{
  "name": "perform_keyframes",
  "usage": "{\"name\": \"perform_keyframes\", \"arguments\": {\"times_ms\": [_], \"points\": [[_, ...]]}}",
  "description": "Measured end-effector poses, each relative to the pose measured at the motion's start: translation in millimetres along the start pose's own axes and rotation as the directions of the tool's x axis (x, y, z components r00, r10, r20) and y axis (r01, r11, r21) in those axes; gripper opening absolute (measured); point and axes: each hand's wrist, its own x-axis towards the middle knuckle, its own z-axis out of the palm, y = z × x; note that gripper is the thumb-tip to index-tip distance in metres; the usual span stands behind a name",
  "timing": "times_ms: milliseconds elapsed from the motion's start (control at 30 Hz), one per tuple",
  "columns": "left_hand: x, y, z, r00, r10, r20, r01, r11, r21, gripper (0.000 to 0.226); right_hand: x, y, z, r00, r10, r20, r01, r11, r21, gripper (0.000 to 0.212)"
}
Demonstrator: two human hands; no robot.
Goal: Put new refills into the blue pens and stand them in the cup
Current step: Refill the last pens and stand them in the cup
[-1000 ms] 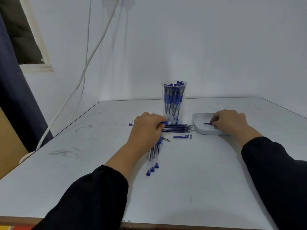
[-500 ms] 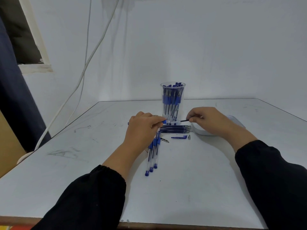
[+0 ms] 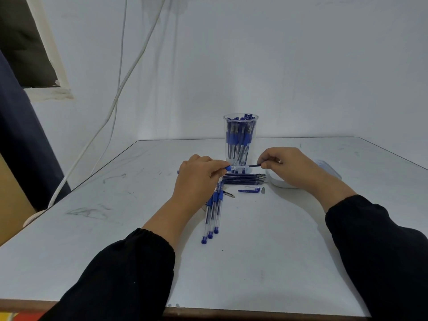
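A: Layout?
B: White table (image 3: 266, 251). Clear cup (image 3: 240, 133) at the back, packed with upright pens. Tray (image 3: 278, 183) to its right, mostly hidden by the right hand.
A: Hands?
B: Left hand (image 3: 196, 179) pinches a barrel (image 3: 238, 167), long axis left-right, blue end at the left. Right hand (image 3: 289, 165) pinches a refill (image 3: 254, 165), in line with the barrel's right end.
A: Loose parts?
B: Refills (image 3: 245, 178) lie left-right before the cup. Three pens (image 3: 213, 216) lie lengthwise toward the person. Cap (image 3: 249, 190) by them.
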Motion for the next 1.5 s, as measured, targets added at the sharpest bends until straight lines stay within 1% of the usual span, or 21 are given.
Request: {"name": "perform_keyframes", "arguments": {"times_ms": [167,733,867,967,1067,1167,1267,1367,1500], "points": [[1,0,0,0.999,-0.025,0.033,0.023,0.999,0.033,0.028,0,-1,0,1.000,0.009,0.007,-0.009,1.000,0.013,0.017],[1,0,0,1.000,-0.001,0.011,0.001,1.000,0.012,0.027,-2,-6,1,1.000,0.013,-0.007,-0.013,0.999,0.030,0.017],[0,2,1,0.999,0.036,-0.015,-0.036,0.999,-0.007,0.024,-3,-11,4,1.000,-0.004,-0.004,0.005,0.996,0.085,0.017],[-1,4,2,0.998,0.058,-0.019,-0.057,0.998,0.014,0.024,-3,-16,11,0.999,-0.034,-0.002,0.034,0.991,0.126,0.016],[0,4,2,0.999,0.047,-0.010,-0.046,0.998,0.051,0.025,-4,-18,15,0.999,-0.048,0.021,0.044,0.985,0.168,0.017],[0,2,0,1.000,0.003,-0.012,-0.002,0.997,0.084,0.025,-1,-13,10,1.000,-0.003,0.013,-0.001,0.967,0.255,0.018],[1,-1,-3,1.000,-0.024,-0.019,0.026,0.995,0.099,0.025,-2,-2,-2,0.998,0.066,-0.016,-0.058,0.945,0.322,0.015],[1,-2,-4,0.999,-0.034,-0.023,0.036,0.994,0.104,0.026,-3,8,-11,0.992,0.128,0.002,-0.121,0.937,0.327,0.015],[1,-1,-4,0.999,-0.038,-0.010,0.039,0.993,0.108,0.026,-4,11,-12,0.988,0.156,0.020,-0.155,0.947,0.283,0.011]]}}
